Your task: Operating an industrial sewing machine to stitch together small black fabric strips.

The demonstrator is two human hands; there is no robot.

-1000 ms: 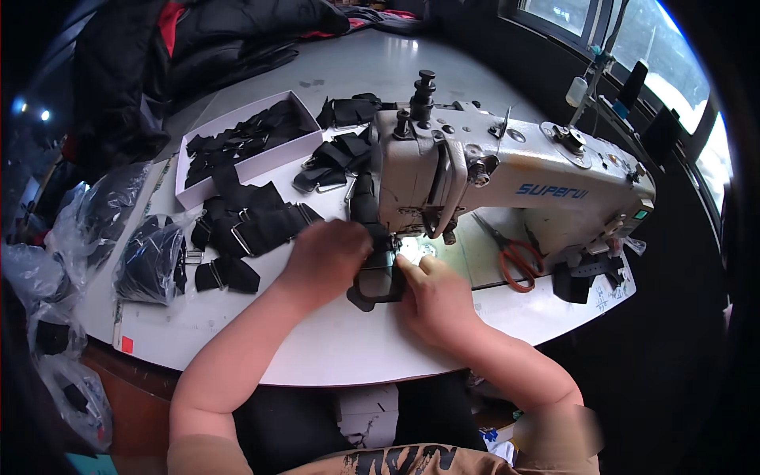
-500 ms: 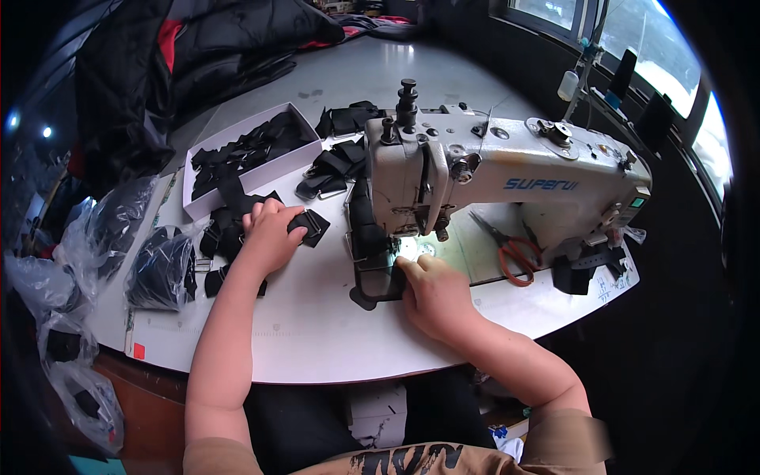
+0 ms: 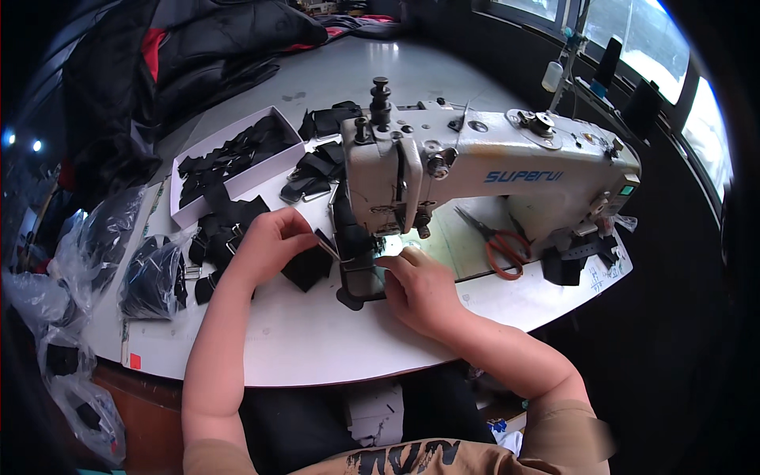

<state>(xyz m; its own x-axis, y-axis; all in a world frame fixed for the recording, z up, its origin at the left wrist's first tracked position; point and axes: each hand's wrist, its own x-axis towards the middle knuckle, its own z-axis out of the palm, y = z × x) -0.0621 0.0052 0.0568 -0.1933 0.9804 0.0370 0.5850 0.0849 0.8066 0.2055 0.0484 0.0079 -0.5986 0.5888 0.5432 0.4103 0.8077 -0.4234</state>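
Note:
My left hand (image 3: 273, 244) pinches a black webbing strap (image 3: 309, 269) with a metal buckle, its end hanging beside the sewing machine's left side. My right hand (image 3: 421, 289) is at the lit needle area of the white sewing machine (image 3: 467, 162); its fingers are curled, thumb and forefinger together just below the presser foot. What those fingertips hold is hidden. More black webbing (image 3: 348, 229) with a metal ring lies left of the needle, by the machine's bed. Beside my left wrist rests a loose heap of black straps with buckles (image 3: 210, 237).
Orange-handled scissors (image 3: 507, 255) lie under the machine's arm. A white box (image 3: 198, 212) of black straps stands at the back left, with more buckled straps (image 3: 317, 170) beside it. Clear plastic bags (image 3: 150, 269) crowd the left edge. Black pieces (image 3: 562, 269) lie at the right.
My left hand has lifted a black strap off the heap and moved it right, toward the machine. My right hand stays by the needle, its fingers shifted slightly. The view has turned a little.

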